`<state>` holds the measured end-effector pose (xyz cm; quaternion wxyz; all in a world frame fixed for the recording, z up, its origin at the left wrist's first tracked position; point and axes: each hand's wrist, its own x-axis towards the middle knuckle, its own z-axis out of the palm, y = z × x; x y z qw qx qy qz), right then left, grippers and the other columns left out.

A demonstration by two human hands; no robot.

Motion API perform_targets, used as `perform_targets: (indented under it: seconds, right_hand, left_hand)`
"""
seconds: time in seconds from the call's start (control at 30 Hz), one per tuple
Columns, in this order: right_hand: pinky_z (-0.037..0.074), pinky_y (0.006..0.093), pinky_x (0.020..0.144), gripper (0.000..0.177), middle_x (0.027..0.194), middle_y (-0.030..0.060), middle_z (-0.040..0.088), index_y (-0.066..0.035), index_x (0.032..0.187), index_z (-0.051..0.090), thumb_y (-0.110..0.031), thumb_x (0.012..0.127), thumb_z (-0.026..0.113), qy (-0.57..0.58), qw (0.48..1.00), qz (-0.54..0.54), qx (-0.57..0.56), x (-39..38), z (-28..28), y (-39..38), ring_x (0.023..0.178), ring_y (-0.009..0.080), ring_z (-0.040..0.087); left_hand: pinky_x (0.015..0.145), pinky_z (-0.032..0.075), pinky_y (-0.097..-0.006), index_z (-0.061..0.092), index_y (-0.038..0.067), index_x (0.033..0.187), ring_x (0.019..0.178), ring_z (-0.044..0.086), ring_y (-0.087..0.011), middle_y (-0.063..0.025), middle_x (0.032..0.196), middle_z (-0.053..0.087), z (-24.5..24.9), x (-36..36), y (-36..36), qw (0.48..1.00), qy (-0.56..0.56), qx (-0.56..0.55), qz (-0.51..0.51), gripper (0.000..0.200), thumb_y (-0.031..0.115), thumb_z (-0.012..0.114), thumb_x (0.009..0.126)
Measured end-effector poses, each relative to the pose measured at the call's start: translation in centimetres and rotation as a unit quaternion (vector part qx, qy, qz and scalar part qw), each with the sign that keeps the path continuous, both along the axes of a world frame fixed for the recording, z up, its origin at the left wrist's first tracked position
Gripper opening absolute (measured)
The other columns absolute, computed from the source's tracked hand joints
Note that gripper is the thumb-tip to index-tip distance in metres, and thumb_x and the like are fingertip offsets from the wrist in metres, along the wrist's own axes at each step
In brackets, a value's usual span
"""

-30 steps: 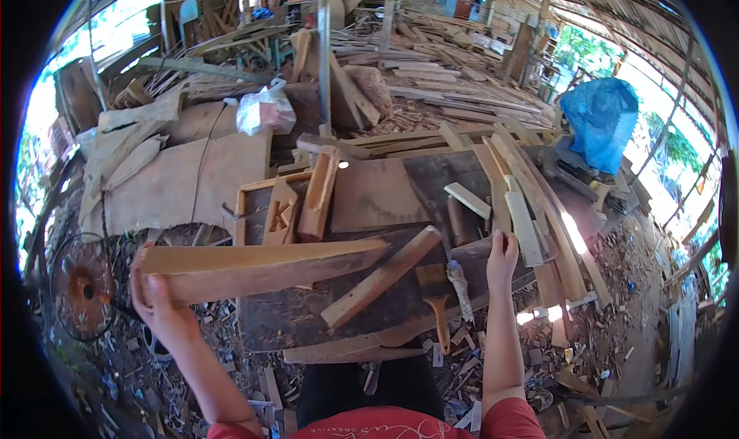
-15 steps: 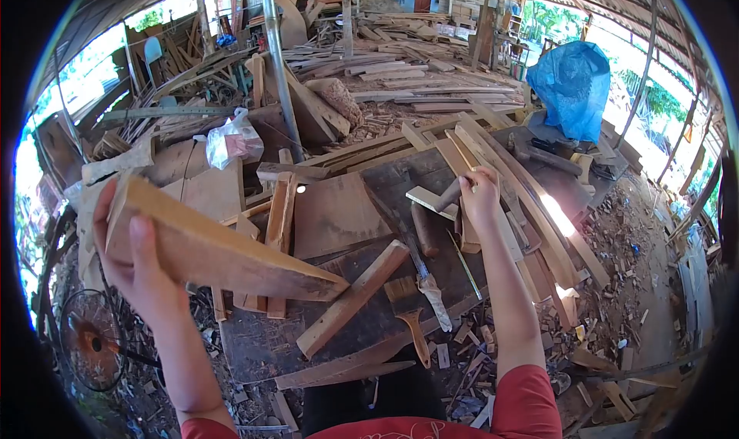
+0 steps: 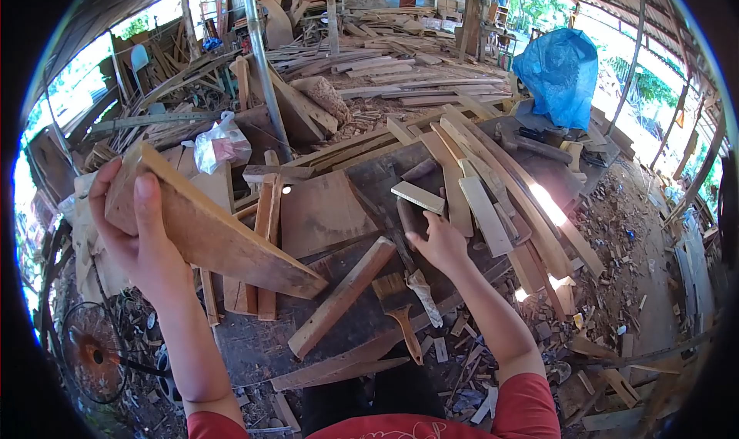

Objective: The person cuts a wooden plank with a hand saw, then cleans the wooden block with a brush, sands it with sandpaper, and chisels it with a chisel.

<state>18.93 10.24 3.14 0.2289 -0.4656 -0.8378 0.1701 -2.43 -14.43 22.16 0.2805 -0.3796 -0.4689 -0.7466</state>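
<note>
My left hand (image 3: 146, 231) grips a thick tapered wooden board (image 3: 223, 235) by its wide end, raised above the workbench, its narrow end pointing down to the right. My right hand (image 3: 440, 243) is over the bench with thumb and index finger apart, close beside a short pale wooden piece (image 3: 418, 197); nothing shows between the fingers. Between the hands lies a squared wooden bar (image 3: 342, 297). Right of it are a flat brush (image 3: 403, 316) and a blade tool with a wrapped handle (image 3: 423, 297).
Long planks (image 3: 531, 200) run along the bench's right side. A flat brown board (image 3: 323, 214) lies mid-bench, with a plastic bag (image 3: 222, 143) behind it. A blue plastic cover (image 3: 558, 77) stands back right, a metal pole (image 3: 265, 70) behind the bench, a fan (image 3: 95, 354) lower left.
My right hand has moved down and left, from the long planks to the short pale piece. Its pinch has opened. The view has shifted slightly; my left hand still holds the board.
</note>
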Motion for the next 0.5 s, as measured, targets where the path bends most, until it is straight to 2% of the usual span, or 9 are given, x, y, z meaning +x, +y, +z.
perform_targets:
  seconds: [0.1,0.17,0.23,0.3,0.33,0.37,0.4,0.43,0.5]
  right_hand:
    - [0.046,0.0413,0.083,0.069,0.107,0.0195,0.057,0.000,0.125,0.040,-0.040,0.074,0.066,-0.067,0.997,0.030,-0.015,-0.3,-0.7,-0.2,0.101,0.0326,0.056]
    - [0.046,0.0409,0.084,0.070,0.106,0.0209,0.058,0.001,0.124,0.041,-0.037,0.072,0.068,-0.051,0.997,0.050,0.002,-0.4,-2.7,1.0,0.100,0.0334,0.056]
    - [0.046,0.0409,0.084,0.066,0.103,0.0231,0.059,0.002,0.121,0.044,-0.033,0.071,0.068,-0.003,0.997,0.079,0.004,-0.7,-3.1,1.5,0.098,0.0344,0.057]
    - [0.046,0.0405,0.083,0.059,0.100,0.0246,0.059,0.005,0.115,0.049,-0.027,0.069,0.067,0.014,0.998,0.061,0.002,-0.8,-2.6,1.0,0.097,0.0353,0.057]
    - [0.046,0.0406,0.082,0.057,0.099,0.0244,0.060,0.004,0.114,0.050,-0.026,0.068,0.067,0.064,0.997,0.043,0.006,-0.6,-2.3,0.9,0.096,0.0355,0.057]
    - [0.046,0.0406,0.082,0.054,0.098,0.0241,0.060,0.004,0.112,0.052,-0.024,0.068,0.066,0.112,0.993,0.024,0.011,-0.5,-1.8,0.9,0.096,0.0356,0.057]
    - [0.046,0.0394,0.079,0.049,0.098,0.0236,0.060,0.003,0.108,0.056,-0.024,0.067,0.066,0.143,0.990,0.018,0.009,-0.1,-1.0,1.0,0.094,0.0342,0.059]
    - [0.049,0.0352,0.070,0.044,0.090,0.0188,0.063,0.001,0.105,0.058,-0.021,0.068,0.067,0.186,0.981,0.028,0.046,0.4,-0.3,1.1,0.081,0.0264,0.063]
    - [0.046,0.0286,0.059,0.036,0.080,0.0110,0.061,0.000,0.098,0.061,-0.016,0.068,0.070,0.260,0.962,0.049,0.061,1.1,1.8,1.2,0.065,0.0160,0.058]
  left_hand:
    - [0.085,0.041,-0.0248,0.051,0.008,0.112,0.098,0.051,-0.0139,-0.0059,0.108,0.053,1.0,0.3,0.5,1.000,0.011,-0.004,-0.004,0.040,0.024,0.067,0.080]
    - [0.084,0.041,-0.0253,0.050,0.006,0.109,0.096,0.051,-0.0151,-0.0074,0.106,0.053,1.0,0.0,1.4,0.999,0.012,-0.038,-0.015,0.044,0.028,0.070,0.077]
    - [0.082,0.043,-0.0254,0.050,0.007,0.109,0.093,0.053,-0.0144,-0.0071,0.104,0.054,0.8,-1.2,2.2,0.998,0.038,-0.046,-0.015,0.042,0.027,0.069,0.077]
    - [0.086,0.039,-0.0254,0.050,0.007,0.112,0.099,0.050,-0.0145,-0.0064,0.107,0.053,1.0,-2.2,2.4,0.988,0.039,-0.085,-0.125,0.040,0.023,0.068,0.079]
    - [0.086,0.039,-0.0260,0.048,0.007,0.113,0.099,0.049,-0.0145,-0.0066,0.107,0.053,1.1,-2.4,2.5,0.984,0.035,-0.100,-0.141,0.046,0.030,0.068,0.079]
    - [0.086,0.039,-0.0260,0.048,0.007,0.113,0.099,0.049,-0.0145,-0.0066,0.107,0.053,1.2,-2.5,2.7,0.985,0.032,-0.097,-0.138,0.046,0.030,0.068,0.079]
    - [0.083,0.041,-0.0250,0.047,0.007,0.113,0.095,0.051,-0.0133,-0.0064,0.103,0.055,1.3,-2.6,2.7,0.972,0.047,-0.088,-0.215,0.045,0.027,0.068,0.079]
    - [0.079,0.044,-0.0240,0.046,0.006,0.113,0.091,0.054,-0.0121,-0.0061,0.099,0.056,1.3,-2.9,2.7,0.952,0.061,-0.079,-0.290,0.044,0.024,0.067,0.079]
    - [0.078,0.045,-0.0240,0.043,0.006,0.115,0.091,0.053,-0.0115,-0.0062,0.102,0.056,1.0,-4.3,3.0,0.943,0.071,-0.075,-0.318,0.047,0.027,0.066,0.080]
